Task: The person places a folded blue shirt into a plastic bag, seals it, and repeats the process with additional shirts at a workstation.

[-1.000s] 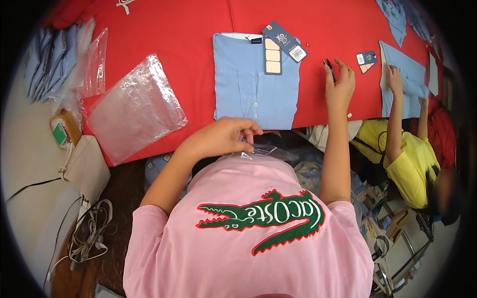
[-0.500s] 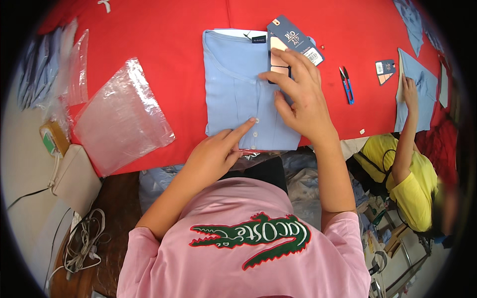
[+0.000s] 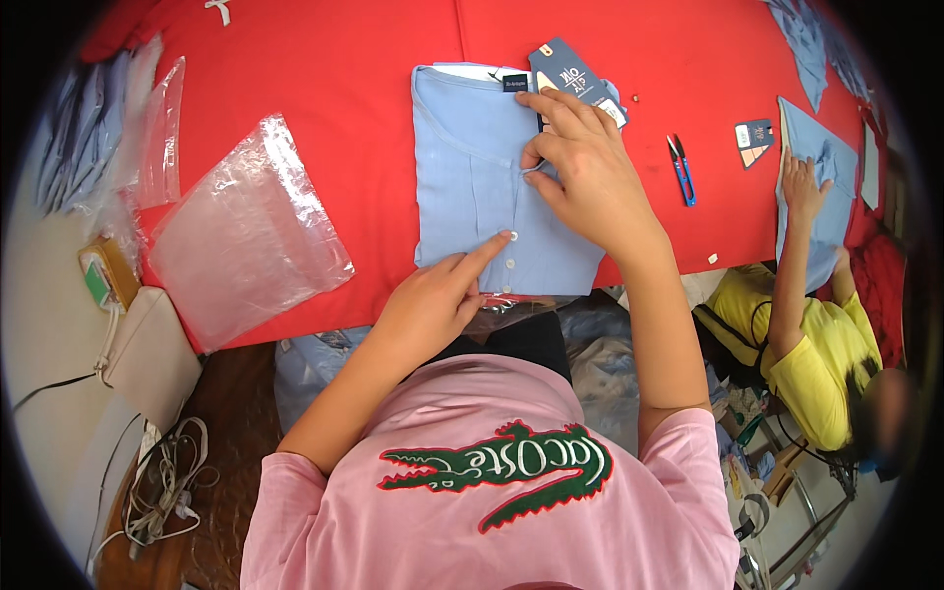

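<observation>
A wide red counter (image 3: 354, 69) fills the upper part of the view, and the person in the pink top leans over its near edge. Squarely in front of them lies a folded light-blue shirt (image 3: 462, 187), collar end away from them and button placket running down its right half; its lower hem sits at the counter's edge.

To the left of the shirt, well apart from it, a large clear plastic bag (image 3: 246, 236) lies flat and crinkled on the red. Another folded blue garment (image 3: 824, 162) rests at the far right, where a co-worker in a yellow top presses a hand (image 3: 801, 182) on it.

The right hand (image 3: 580, 172) lies over the upper part of the placket, its grip closed: thumb and fingers pinch the fabric there. The left hand (image 3: 433, 305) rests at the shirt's lower edge, loosely curled and holding nothing, with the forefinger stretched out so its tip touches the cloth just by a white button (image 3: 504, 235).

A dark-blue hang tag (image 3: 568, 71) sticks out at the collar, just beyond the right hand's fingertips. A small pair of blue-handled snips (image 3: 681, 169) lies on the counter to the right of that hand, near but apart.
</observation>
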A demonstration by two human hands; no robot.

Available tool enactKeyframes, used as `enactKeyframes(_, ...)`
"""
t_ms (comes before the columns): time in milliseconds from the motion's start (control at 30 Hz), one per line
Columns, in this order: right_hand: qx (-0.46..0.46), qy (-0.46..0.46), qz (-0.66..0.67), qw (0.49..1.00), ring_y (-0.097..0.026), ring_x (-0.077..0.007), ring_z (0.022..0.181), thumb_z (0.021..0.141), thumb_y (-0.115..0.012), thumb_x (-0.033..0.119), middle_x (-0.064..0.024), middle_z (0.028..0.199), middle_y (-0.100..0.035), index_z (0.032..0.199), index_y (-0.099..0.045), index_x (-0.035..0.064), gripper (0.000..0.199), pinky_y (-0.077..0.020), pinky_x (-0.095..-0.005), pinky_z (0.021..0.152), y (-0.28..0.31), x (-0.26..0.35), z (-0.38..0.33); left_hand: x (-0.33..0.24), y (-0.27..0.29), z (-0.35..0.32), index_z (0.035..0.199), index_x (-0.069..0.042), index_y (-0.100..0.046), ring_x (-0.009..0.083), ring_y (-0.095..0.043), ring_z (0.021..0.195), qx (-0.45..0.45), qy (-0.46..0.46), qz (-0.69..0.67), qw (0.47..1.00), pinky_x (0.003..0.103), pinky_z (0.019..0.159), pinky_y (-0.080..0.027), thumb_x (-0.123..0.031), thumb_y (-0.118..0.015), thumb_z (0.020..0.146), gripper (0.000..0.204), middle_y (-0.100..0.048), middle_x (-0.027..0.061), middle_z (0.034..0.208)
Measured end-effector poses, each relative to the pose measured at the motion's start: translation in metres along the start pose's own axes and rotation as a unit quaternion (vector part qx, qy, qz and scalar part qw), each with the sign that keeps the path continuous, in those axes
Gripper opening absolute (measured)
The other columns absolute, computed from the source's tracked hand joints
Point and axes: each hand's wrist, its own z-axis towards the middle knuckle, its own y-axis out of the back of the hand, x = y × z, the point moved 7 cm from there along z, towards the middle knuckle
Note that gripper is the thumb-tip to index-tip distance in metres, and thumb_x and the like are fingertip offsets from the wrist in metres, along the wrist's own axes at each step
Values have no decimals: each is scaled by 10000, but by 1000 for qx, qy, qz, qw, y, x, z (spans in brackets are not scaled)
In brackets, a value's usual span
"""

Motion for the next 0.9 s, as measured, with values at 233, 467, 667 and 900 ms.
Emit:
enactKeyframes(233, -116, -62, -5, 991, -520, -331, 1431, 903, -780, 122, -119, 1498, -618, 1206, -705, 93, 313, -397, -501, 1168, 8, -5, -26, -6, 11, 4, 1528, -185, -608, 205, -586, 682, -25, -13, -27, 999, 359, 683, -533, -5, -768, 885, 687, -645, 72, 899)
enactKeyframes(467, -254, -293, -160, 908, -634, -343, 1196, 975, -738, 153, -136, 1280, -673, 1289, -718, 54, 330, -517, -466, 1000, 31, -115, -127, -17, 36, 24, 1317, -57, -748, 131, -509, 602, -90, 30, -106, 990, 309, 610, -468, -114, -806, 936, 389, -621, 66, 834)
enactKeyframes(667, -241, -269, -187, 913, -691, -311, 903, 1018, -688, 139, -134, 1039, -699, 1161, -744, 8, 202, -574, -434, 802, 36, -131, -133, -35, 39, 64, 1258, -47, -759, 159, -561, 667, -242, 8, 12, 970, 334, 650, -492, -193, -821, 938, 357, -628, 75, 807)
enactKeyframes(900, -304, -300, 424, 799, -581, -65, 706, 1135, -540, 142, -35, 887, -684, 1164, -693, -3, 213, -490, -248, 644, 15, -96, -115, -29, 32, 87, 1075, -21, -742, 194, -589, 709, -255, 35, -10, 966, 359, 689, -514, -150, -839, 885, 249, -653, 73, 853)
